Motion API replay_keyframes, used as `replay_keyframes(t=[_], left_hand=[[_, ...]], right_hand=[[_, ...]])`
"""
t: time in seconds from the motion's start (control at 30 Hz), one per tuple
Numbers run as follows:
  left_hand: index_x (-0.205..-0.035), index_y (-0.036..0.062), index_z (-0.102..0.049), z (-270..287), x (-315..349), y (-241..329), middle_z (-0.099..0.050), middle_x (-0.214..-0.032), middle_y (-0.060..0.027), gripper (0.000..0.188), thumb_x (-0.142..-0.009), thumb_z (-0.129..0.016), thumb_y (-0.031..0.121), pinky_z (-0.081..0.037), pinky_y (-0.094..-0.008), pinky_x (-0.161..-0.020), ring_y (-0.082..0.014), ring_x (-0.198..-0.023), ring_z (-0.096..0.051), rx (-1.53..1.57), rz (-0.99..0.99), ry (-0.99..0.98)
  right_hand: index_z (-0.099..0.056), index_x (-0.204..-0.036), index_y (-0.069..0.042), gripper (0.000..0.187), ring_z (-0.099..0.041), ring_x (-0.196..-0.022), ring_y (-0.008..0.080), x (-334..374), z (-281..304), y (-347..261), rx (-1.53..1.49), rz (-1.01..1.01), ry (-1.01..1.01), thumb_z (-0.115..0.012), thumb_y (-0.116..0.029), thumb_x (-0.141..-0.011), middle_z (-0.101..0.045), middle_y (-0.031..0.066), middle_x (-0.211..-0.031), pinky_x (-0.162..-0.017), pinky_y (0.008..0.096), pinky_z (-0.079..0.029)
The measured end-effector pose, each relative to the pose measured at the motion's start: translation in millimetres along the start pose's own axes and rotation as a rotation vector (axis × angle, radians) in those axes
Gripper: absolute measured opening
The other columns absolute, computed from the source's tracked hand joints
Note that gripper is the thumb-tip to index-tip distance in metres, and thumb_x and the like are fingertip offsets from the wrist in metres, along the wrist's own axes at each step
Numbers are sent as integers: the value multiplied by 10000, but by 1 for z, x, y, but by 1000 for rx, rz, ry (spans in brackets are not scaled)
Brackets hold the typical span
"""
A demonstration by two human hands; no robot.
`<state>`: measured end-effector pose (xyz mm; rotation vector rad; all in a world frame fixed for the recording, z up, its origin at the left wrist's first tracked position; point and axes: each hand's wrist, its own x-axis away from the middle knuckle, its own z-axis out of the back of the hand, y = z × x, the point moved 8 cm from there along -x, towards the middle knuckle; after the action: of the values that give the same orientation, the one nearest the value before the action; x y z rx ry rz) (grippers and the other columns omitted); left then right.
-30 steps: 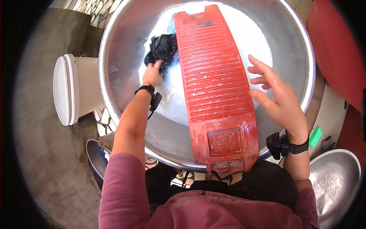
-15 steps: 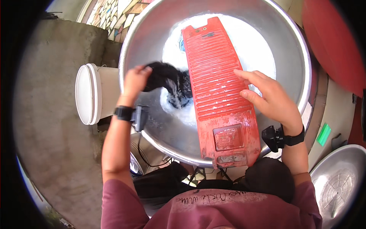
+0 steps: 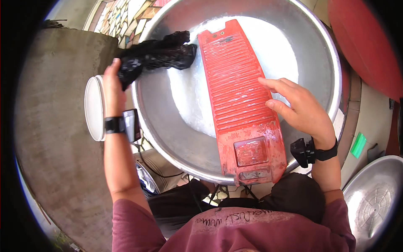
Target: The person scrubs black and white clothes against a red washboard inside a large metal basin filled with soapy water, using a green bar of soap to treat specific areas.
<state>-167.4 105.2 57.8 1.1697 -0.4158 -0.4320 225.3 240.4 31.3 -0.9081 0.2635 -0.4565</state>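
We take the red washboard (image 3: 241, 105) as our landmark: it lies slanted in the big metal basin (image 3: 323, 50), its far end down in the soapy water (image 3: 191, 96) and its near end propped on the basin's rim closest to us.

Our left hand (image 3: 112, 86) is off to the left of the washboard, at the basin's left rim, and its fingers are clenched around one end of a wet black cloth (image 3: 157, 54). The cloth stretches from that hand toward the washboard, its long axis running roughly left to right, crosswise to the board's length, and its free end reaches just beside the board's far left edge; whether it touches the board we cannot tell. It hangs clear of the water, over the basin's left side.

Our right hand (image 3: 300, 109) rests on the washboard's right edge about midway along it, fingers spread and flat on the ribs, gripping nothing. So the cloth lies up and to the left of that hand, across the board's width, and the left hand is plainly the nearer one, since it already has the cloth.

Further left of the washboard, outside the basin, a white bucket (image 3: 94, 107) stands just behind our left wrist. To the right of the board, beyond the basin, sit a red tub (image 3: 369, 46) and a second metal basin (image 3: 373, 201).
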Motion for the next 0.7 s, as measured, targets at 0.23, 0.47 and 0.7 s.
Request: replay_keyframes(t=[0.23, 0.47, 0.7], left_hand=[[-1262, -63, -302, -49, 1, -228, -555, -1044, -165, 752, -684, -725, 168, -446, -315, -832, -226, -951, -547, 15, 326, 0], [-1429, 285, -116, -120, 55, -320, -367, -1225, -342, 767, -801, -527, 123, -381, -440, -951, -459, -1076, -469, -991, 172, -371], [-1247, 220, -439, -103, 34, -299, -399, -1259, -211, 405, -842, -453, 200, -427, -415, -903, -398, -1092, -486, -1467, 91, -322]], right_hand=[[-520, -1150, -19, 368, -555, -877, 341, -1, 0, 1, -2, 2, 23, -565, -143, -806, -589, 176, -968, -762, 388, -439], [-520, -1150, -17, 369, -558, -869, 336, -8, -15, 5, 18, -45, -73, -568, -139, -805, -592, 173, -962, -756, 387, -440], [-531, -1129, 2, 370, -556, -896, 348, -12, -23, 0, 45, 9, -67, -583, -124, -785, -593, 181, -980, -790, 400, -437]])
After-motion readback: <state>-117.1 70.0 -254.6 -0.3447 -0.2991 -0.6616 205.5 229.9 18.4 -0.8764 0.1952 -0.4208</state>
